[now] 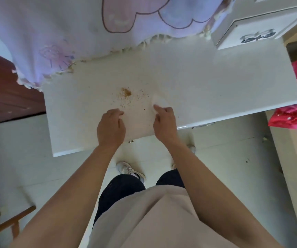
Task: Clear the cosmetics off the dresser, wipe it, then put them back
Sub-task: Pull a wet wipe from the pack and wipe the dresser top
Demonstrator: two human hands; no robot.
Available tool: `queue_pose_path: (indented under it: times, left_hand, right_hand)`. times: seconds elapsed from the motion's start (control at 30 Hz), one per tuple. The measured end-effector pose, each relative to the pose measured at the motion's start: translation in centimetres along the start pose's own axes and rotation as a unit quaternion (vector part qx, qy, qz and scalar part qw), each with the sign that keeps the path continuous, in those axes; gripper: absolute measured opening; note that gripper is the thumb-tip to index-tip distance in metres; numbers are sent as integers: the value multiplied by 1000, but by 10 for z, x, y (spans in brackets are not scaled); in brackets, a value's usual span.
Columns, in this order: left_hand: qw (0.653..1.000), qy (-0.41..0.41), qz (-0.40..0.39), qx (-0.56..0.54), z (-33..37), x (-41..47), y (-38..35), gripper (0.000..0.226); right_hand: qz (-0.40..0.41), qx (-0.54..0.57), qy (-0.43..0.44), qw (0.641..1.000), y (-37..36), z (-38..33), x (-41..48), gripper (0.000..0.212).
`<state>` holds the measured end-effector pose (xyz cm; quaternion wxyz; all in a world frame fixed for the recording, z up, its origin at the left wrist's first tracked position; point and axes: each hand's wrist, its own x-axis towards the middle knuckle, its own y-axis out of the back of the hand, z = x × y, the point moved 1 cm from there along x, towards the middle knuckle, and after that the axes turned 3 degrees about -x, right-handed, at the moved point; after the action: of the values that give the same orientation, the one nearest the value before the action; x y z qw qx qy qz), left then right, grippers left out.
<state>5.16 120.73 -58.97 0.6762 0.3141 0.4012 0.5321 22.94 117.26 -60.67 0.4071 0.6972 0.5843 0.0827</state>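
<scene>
both hands are over the front part of the dresser top, empty of cosmetics: the left hand hangs loosely open with curled fingers and holds nothing, and the right hand has its fingers pinched narrow on a small white wipe, which lies flat on the dresser top. no cosmetics are visible on the dresser top, so i judge that the clearing is done and the wiping is now the step. behind the hands, a lilac cloth hangs over the rear left edge of the dresser top, and a white drawer box stands at its rear right corner. a little pile of brown crumbs lies near the middle, just left of the wipe, with fine grains scattered around it. the risk, as i see it, is that a fast stroke toward the front edge pushes the grains onto the floor, or that a stroke to the back sends them under the cloth fringe. the wipe is small, so it may also only smear the powder.
</scene>
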Motion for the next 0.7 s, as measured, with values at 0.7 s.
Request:
queue_pose_path:
  times: [0.7]
  left_hand:
    - [981,156,-13,116,-104,8,42,40]
  right_hand:
    - [-59,-112,123,984,-71,-79,23,41]
